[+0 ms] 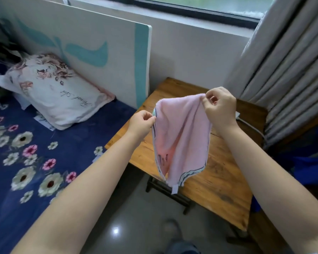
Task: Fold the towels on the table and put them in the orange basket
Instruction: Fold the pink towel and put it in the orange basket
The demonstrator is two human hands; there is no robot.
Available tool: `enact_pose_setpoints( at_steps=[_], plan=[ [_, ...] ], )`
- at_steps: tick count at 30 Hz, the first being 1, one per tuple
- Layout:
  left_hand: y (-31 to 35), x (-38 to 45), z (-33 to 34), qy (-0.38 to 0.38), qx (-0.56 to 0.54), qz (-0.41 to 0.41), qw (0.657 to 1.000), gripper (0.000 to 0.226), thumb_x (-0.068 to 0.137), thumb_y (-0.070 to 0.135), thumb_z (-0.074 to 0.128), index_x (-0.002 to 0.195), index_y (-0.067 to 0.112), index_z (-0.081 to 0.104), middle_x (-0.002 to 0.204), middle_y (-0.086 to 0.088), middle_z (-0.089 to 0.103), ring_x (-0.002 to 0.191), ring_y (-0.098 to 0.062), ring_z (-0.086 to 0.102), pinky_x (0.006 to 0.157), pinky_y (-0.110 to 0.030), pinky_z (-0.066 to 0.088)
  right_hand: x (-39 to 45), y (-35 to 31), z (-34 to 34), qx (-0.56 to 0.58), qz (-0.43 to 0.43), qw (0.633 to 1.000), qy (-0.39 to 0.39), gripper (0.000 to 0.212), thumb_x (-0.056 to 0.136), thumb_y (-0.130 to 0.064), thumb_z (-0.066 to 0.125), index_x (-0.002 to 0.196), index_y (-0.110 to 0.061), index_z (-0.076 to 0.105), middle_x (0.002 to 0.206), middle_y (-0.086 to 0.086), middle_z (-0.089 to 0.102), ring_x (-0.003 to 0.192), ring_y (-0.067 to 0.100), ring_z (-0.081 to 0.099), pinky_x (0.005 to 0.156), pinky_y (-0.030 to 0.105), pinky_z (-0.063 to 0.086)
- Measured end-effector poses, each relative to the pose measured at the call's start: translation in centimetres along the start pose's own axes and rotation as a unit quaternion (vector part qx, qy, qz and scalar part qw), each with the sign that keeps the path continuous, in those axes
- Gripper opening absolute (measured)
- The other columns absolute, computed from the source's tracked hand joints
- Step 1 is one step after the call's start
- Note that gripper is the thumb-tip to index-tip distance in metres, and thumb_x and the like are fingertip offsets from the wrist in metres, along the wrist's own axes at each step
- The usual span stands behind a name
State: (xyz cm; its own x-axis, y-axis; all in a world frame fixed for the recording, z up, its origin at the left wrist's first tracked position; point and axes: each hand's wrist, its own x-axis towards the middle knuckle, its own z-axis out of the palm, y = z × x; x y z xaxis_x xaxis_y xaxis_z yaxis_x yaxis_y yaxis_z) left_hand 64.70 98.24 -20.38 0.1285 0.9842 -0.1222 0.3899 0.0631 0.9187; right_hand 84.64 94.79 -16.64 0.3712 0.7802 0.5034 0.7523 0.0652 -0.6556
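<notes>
A pink towel (180, 136) is held in the air above the wooden table (217, 180), clear of its surface. The left hand (141, 123) pinches one top corner; the right hand (218, 107) pinches the other, slightly higher. The towel sags between them and hangs with its long axis vertical, striped lower edge and white tag pointing down. A flowered pillow (51, 92) lies on the bed to the left.

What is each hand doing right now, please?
Left hand: closed, pinching the left top edge of the pink towel.
Right hand: closed, pinching the towel's right top corner, above the wooden table.
</notes>
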Motion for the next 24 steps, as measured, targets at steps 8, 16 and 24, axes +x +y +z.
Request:
enact_pose_setpoints(
  at_steps=[8,16,24],
  plan=[
    [-0.4,9.0,-0.4,-0.097,0.076,-0.083,0.989,0.005,0.083,0.006,0.059,0.087,0.008,0.061,0.071,-0.001,0.052,0.068,-0.014,0.051,0.065,-0.026,0.047,5.8,3.5,5.1,0.005,0.033,0.999,-0.034,0.01,0.082,-0.003,0.062,0.078,0.006,0.064,0.084,0.024,0.061,0.072,0.017,0.046,0.061,0.002,0.033],
    [-0.3,18.2,0.7,-0.087,0.105,-0.023,0.99,0.022,0.08,0.003,0.059,0.062,0.015,0.055,0.062,0.002,0.05,0.063,-0.015,0.047,0.058,-0.025,0.04,9.0,7.0,8.6,-0.021,-0.006,0.999,-0.036,0.008,0.074,0.007,0.062,0.067,0.009,0.06,0.071,0.026,0.059,0.066,0.024,0.049,0.061,0.018,0.034],
    [-11.2,21.3,1.3,-0.256,0.368,-0.095,0.889,0.024,0.083,0.006,0.052,0.061,0.013,0.048,0.075,-0.012,0.055,0.079,-0.028,0.05,0.063,-0.024,0.031,-3.8,12.0,17.2,-0.083,0.158,0.923,-0.341,0.007,0.082,0.0,0.055,0.08,0.0,0.062,0.092,0.023,0.062,0.09,0.033,0.058,0.077,0.037,0.041]
  ],
)
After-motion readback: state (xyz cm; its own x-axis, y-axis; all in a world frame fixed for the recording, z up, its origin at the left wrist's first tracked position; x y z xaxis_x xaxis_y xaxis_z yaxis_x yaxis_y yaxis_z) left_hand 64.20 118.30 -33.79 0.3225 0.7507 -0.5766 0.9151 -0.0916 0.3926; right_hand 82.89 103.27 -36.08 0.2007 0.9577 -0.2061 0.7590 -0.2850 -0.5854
